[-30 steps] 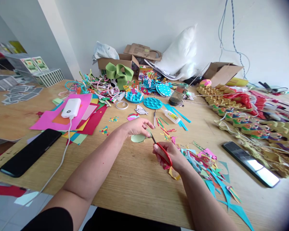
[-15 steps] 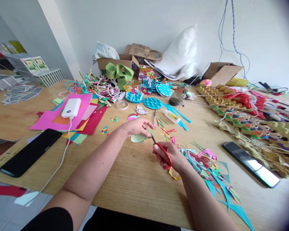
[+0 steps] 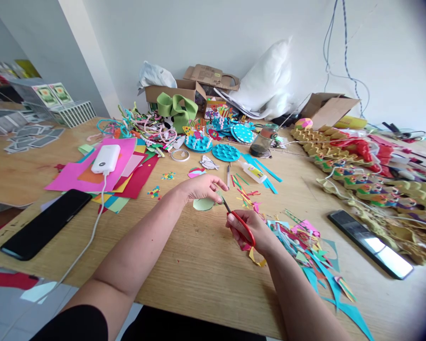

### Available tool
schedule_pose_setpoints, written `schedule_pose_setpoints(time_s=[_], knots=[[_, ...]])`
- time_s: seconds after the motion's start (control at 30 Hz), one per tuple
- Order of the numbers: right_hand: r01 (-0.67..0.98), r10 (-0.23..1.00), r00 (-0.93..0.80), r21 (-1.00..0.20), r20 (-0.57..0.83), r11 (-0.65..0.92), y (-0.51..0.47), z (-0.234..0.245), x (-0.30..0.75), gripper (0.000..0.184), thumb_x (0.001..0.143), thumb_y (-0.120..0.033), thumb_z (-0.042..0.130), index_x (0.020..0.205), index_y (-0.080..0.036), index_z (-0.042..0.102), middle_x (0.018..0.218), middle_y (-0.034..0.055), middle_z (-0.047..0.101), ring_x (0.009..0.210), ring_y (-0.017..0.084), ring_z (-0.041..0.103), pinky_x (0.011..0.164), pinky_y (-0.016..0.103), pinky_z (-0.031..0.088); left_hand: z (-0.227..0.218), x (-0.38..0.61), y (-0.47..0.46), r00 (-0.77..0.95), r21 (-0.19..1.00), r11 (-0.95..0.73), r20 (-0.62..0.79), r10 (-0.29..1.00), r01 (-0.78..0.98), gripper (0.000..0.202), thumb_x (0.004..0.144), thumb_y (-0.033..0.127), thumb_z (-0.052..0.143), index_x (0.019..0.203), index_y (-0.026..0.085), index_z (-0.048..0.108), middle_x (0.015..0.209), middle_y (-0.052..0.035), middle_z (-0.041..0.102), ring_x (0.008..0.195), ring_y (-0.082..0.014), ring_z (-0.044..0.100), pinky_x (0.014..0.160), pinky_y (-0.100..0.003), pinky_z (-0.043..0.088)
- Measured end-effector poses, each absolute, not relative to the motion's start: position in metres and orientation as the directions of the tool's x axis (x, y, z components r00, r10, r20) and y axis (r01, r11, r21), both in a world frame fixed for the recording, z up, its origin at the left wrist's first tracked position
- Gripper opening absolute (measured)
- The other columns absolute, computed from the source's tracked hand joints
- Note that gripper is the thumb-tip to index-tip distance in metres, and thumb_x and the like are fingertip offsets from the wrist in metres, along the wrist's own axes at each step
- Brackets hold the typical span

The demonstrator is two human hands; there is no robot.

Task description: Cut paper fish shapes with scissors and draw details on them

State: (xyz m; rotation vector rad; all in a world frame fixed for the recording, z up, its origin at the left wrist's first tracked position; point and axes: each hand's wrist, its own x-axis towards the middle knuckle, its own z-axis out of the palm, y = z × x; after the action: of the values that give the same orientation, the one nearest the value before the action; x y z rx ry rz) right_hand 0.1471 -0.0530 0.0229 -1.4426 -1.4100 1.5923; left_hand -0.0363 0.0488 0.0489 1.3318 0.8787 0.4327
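My right hand (image 3: 250, 229) is closed around the red handles of a pair of scissors (image 3: 247, 232). The dark blades point up and left, toward my left hand (image 3: 208, 188). With thumb and fingers bent in a pinch, my left hand holds a pale green piece of paper (image 3: 203, 204) by the blade tips. Part of that paper is hidden behind the fingers. Just beyond the left hand lie a pink and red paper fish (image 3: 196, 172), a white paper fish (image 3: 208, 163) and a pen (image 3: 228, 175).
A glue bottle (image 3: 254, 172) lies beside blue paper strips (image 3: 266, 177). Paper scraps (image 3: 305, 241) spread right of my right hand. A phone (image 3: 371, 244) lies farther right, another phone (image 3: 46, 224) at left near coloured sheets (image 3: 67, 175) and a white power bank (image 3: 106, 159).
Almost nothing differs. My right hand and the scissors have shifted very slightly, while my left hand and the green paper stay in place.
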Motion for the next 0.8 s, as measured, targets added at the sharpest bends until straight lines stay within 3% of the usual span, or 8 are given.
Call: schedule_pose_setpoints(time_s=[0.6, 0.8], knots=[[0.209, 0.89, -0.286, -0.929, -0.356, -0.305, -0.0543, 0.02, 0.1494, 0.049, 0.072, -0.063, 0.07, 0.071, -0.015, 0.06, 0.046, -0.0034, 0.053, 0.035, 0.009, 0.047, 0.031, 0.018, 0.033, 0.0442, -0.0379, 0.0515, 0.662, 0.956, 0.212, -0.294, 0.689, 0.203, 0.05, 0.054, 0.012, 0.081, 0.102, 0.014, 0.065, 0.059, 0.0087, 0.052, 0.058, -0.0112, 0.06, 0.059, -0.023, 0.043], [0.227, 0.891, -0.281, -0.927, -0.356, -0.299, -0.0551, 0.0224, 0.1485, 0.05, 0.071, -0.065, 0.069, 0.07, -0.016, 0.059, 0.046, -0.0033, 0.053, 0.034, 0.009, 0.047, 0.032, 0.019, 0.034, 0.0443, -0.0386, 0.0516, 0.675, 0.962, 0.193, -0.272, 0.686, 0.192, 0.052, 0.05, 0.018, 0.085, 0.098, 0.015, 0.065, 0.058, 0.0103, 0.05, 0.055, -0.0095, 0.058, 0.056, -0.021, 0.042]])
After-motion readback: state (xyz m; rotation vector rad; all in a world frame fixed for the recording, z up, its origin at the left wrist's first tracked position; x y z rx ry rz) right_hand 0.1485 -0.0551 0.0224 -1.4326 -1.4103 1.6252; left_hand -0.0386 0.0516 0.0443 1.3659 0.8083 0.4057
